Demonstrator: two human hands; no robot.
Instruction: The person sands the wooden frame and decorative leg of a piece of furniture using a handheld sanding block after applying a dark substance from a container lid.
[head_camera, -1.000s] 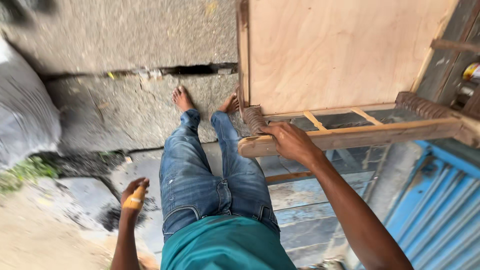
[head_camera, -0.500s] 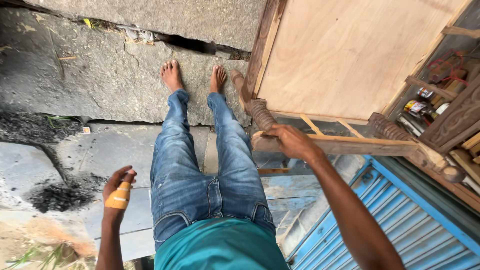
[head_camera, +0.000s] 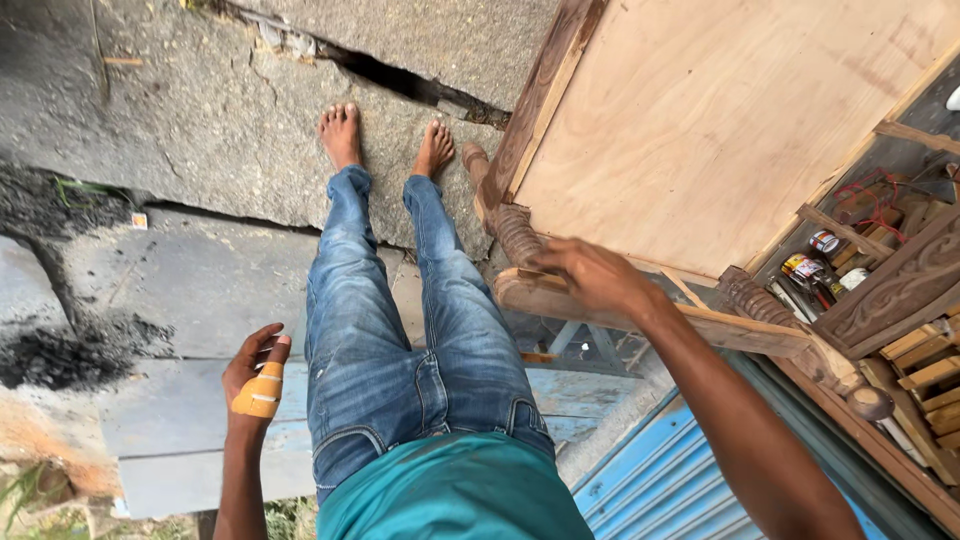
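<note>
The wooden frame (head_camera: 700, 150) is looking heavy and stiff, so I am gripping its round rail (head_camera: 700, 325) with my right hand (head_camera: 590, 278), fingers wrapped on it, left hand (head_camera: 255, 375) hanging loosely curled.

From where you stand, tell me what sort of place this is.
Probably an outdoor carpentry or furniture workshop: a carved wooden frame with a plywood panel under the right hand, stacked wood offcuts, small tins and cracked stone paving.
</note>
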